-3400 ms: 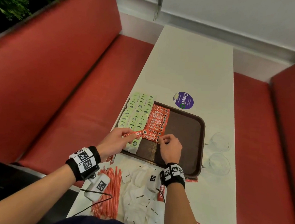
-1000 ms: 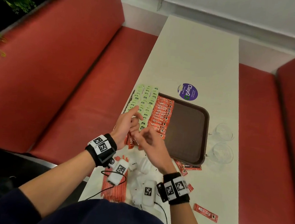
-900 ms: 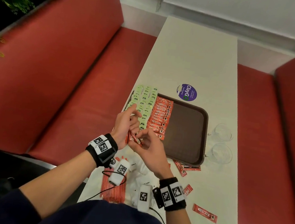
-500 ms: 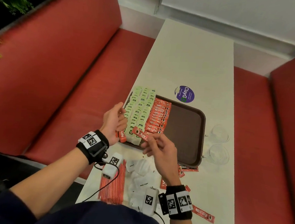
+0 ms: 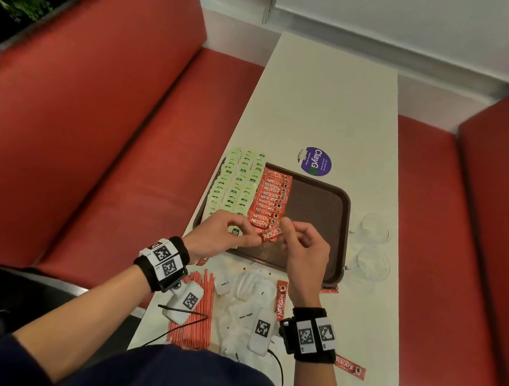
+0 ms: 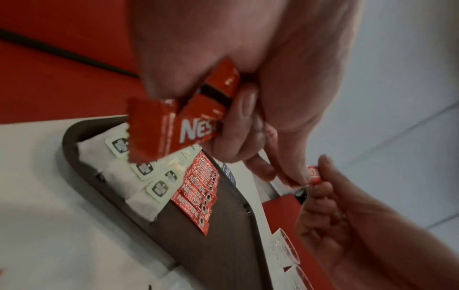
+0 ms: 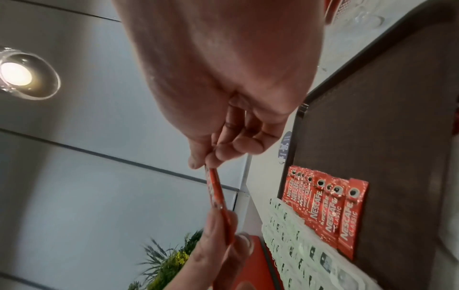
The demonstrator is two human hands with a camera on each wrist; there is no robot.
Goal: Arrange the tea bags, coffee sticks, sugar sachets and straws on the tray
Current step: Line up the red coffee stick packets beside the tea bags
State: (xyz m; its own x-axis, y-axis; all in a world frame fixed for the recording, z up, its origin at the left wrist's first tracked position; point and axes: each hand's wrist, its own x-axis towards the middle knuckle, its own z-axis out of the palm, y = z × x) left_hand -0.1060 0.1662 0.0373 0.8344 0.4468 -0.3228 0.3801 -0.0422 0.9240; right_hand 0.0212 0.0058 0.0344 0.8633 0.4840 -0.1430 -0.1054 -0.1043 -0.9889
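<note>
Both hands (image 5: 303, 249) now pinch coffee stick (image 5: 269, 234) over tray (image 5: 340, 231) near edge; right half bare

Left hand (image 6: 248, 82) grips bunch of coffee sticks (image 6: 174, 127) above tray (image 6: 223, 245). Fingertips pinch 1 stick (image 6: 313, 174), right hand (image 6: 347, 225) holding other end. On tray: tea bags (image 6: 149, 176), beside them row of coffee sticks (image 6: 198, 196).
</note>
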